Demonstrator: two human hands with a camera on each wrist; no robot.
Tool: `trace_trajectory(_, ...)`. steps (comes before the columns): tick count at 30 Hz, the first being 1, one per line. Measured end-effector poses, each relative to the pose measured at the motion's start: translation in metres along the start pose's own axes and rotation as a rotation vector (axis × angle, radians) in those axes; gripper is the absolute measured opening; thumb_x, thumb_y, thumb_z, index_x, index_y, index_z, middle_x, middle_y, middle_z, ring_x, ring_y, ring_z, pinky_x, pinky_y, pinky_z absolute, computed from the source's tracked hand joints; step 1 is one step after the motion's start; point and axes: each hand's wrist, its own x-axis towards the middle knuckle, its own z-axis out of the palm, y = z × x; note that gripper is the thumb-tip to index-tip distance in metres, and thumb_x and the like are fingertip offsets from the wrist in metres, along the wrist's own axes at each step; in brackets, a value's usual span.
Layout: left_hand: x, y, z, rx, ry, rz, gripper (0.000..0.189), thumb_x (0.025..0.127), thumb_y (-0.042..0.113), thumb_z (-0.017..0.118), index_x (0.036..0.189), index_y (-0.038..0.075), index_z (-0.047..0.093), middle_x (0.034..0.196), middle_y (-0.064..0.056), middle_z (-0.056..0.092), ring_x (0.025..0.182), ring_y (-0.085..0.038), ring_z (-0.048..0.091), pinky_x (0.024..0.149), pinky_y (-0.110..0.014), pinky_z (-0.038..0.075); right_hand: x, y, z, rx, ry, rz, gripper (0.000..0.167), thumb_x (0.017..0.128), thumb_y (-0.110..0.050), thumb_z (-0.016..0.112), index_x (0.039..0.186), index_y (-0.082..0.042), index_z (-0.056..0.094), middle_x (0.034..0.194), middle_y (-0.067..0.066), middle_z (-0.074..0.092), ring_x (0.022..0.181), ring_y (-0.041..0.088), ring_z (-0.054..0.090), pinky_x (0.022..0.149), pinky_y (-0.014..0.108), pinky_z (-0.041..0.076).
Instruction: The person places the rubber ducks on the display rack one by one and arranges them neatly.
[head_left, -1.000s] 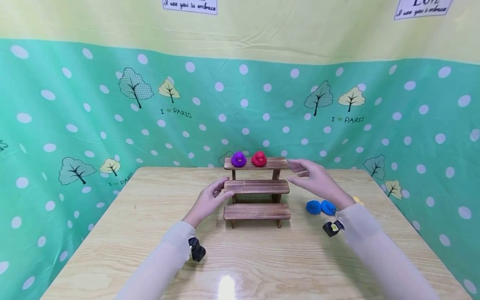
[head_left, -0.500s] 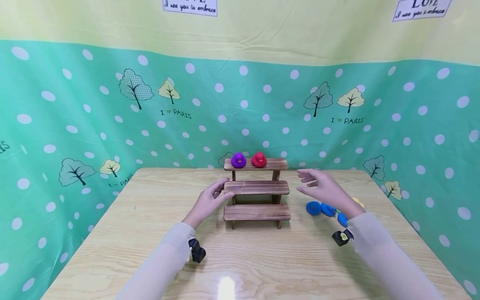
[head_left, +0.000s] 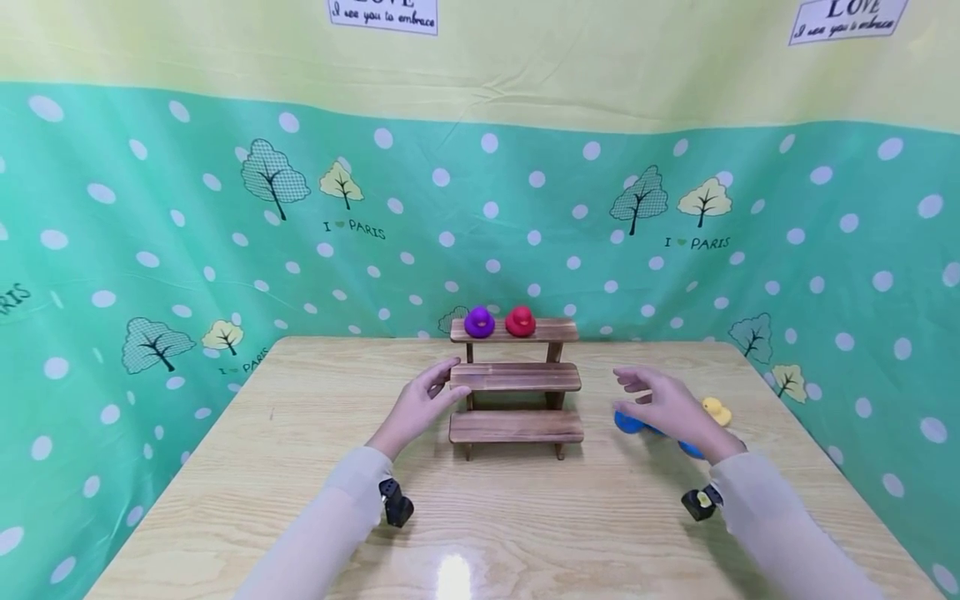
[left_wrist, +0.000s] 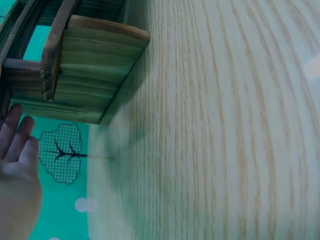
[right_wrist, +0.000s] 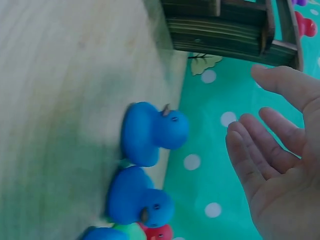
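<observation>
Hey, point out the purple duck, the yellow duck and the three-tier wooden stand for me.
Purple duck (head_left: 478, 323): head view, on the middle of its front.
Yellow duck (head_left: 720, 413): head view, on its body.
Wooden stand (head_left: 517, 377): head view, on its middle shelf.

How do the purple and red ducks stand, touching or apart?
Apart: the head view shows bare shelf between the purple duck and the red duck.
</observation>
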Motion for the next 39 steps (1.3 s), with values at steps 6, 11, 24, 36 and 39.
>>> trace_trajectory(6, 0.001, -0.003, 0.0, -0.007, 0.0, 0.002, 0.069, 0.091, 0.04, 0.074, 0.148, 0.012, 0.049, 0.152, -0.01, 0.045, 0.138, -0.029, 0.044, 0.115, -0.035, 0.036, -0.008, 0.008, 0.003, -0.003, -0.009, 0.057, 0.058, 0.093, -0.016, 0.074, 0.14, 0.007, 0.05, 0.133, 0.026, 0.058, 0.118, 0.042, 0.058, 0.095, 0.051, 0.054)
trace_trajectory(11, 0.001, -0.004, 0.0, -0.002, -0.005, 0.003, 0.071, 0.091, 0.04, 0.074, 0.149, 0.009, 0.048, 0.153, -0.011, 0.045, 0.138, -0.031, 0.044, 0.114, -0.037, 0.037, -0.012, 0.016, 0.009, -0.018, -0.025, 0.139, 0.06, 0.093, -0.021, 0.075, 0.14, 0.007, 0.051, 0.134, 0.028, 0.057, 0.123, 0.045, 0.054, 0.099, 0.058, 0.049)
trace_trajectory(24, 0.002, -0.003, 0.001, -0.011, 0.001, -0.018, 0.068, 0.091, 0.038, 0.075, 0.148, 0.012, 0.05, 0.152, -0.009, 0.045, 0.138, -0.028, 0.045, 0.114, -0.032, 0.037, -0.012, 0.029, 0.018, -0.071, -0.032, 0.244, 0.066, 0.091, -0.028, 0.077, 0.142, 0.005, 0.051, 0.136, 0.028, 0.055, 0.122, 0.046, 0.054, 0.102, 0.062, 0.045)
trace_trajectory(36, 0.001, 0.0, 0.001, -0.014, 0.003, -0.029, 0.069, 0.091, 0.039, 0.074, 0.149, 0.012, 0.049, 0.151, -0.008, 0.046, 0.137, -0.026, 0.045, 0.115, -0.033, 0.036, -0.01, 0.032, 0.023, -0.138, -0.064, 0.175, 0.056, 0.087, -0.022, 0.081, 0.132, 0.005, 0.061, 0.131, 0.026, 0.059, 0.122, 0.046, 0.054, 0.1, 0.062, 0.046)
trace_trajectory(39, 0.0, 0.0, 0.001, -0.02, 0.0, -0.028, 0.068, 0.091, 0.039, 0.075, 0.148, 0.013, 0.049, 0.151, -0.009, 0.047, 0.137, -0.026, 0.045, 0.115, -0.033, 0.036, -0.01, 0.032, 0.024, -0.154, -0.078, 0.188, 0.055, 0.086, -0.021, 0.081, 0.131, 0.004, 0.062, 0.131, 0.027, 0.059, 0.121, 0.047, 0.054, 0.099, 0.063, 0.046)
